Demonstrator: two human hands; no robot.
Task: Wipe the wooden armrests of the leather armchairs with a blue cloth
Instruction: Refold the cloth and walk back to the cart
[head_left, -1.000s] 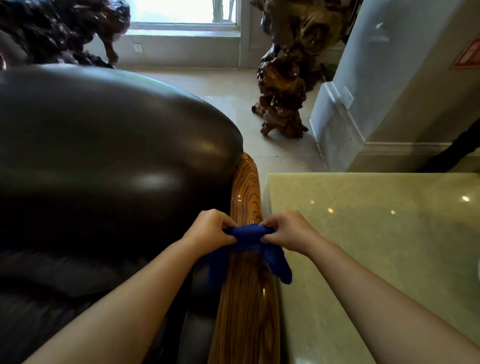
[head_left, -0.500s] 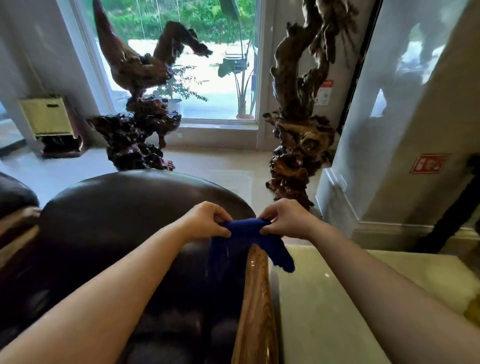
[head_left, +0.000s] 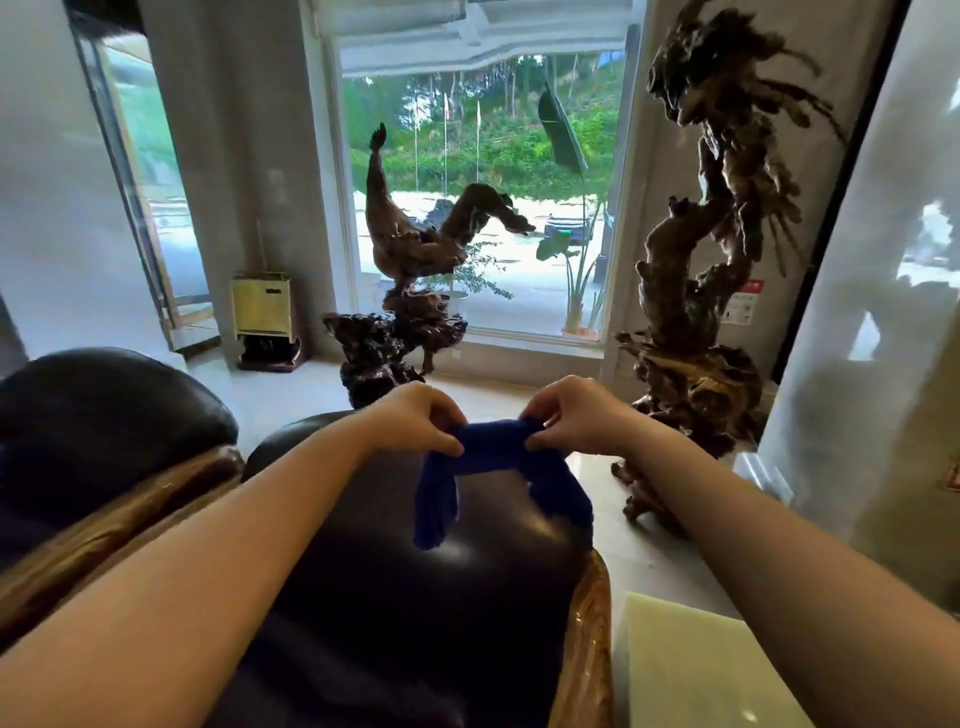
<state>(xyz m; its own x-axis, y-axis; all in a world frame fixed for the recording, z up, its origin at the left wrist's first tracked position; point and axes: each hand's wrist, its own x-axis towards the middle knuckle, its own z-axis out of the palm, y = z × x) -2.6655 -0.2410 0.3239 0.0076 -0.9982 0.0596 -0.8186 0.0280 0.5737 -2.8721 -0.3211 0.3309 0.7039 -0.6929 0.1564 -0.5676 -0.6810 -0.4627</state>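
Note:
A blue cloth (head_left: 493, 457) is stretched between my two hands in the air above the dark leather armchair (head_left: 395, 597), with both ends hanging down. My left hand (head_left: 418, 418) pinches its left end and my right hand (head_left: 576, 415) pinches its right end. The chair's striped wooden armrest (head_left: 587, 649) runs along the chair's right side, below and clear of the cloth. A second leather armchair (head_left: 104, 415) stands at the left, with its own wooden armrest (head_left: 119, 525) between the two chairs.
A pale green stone tabletop (head_left: 696, 670) sits right of the armrest. Two carved root sculptures stand on the tiled floor ahead, one before the window (head_left: 410, 312) and a tall one at the right (head_left: 701, 322). A small yellow box (head_left: 262, 312) stands by the left wall.
Both hands have lifted the cloth off the armrest and hold it higher. The view has tilted up from the armrest and table toward the window.

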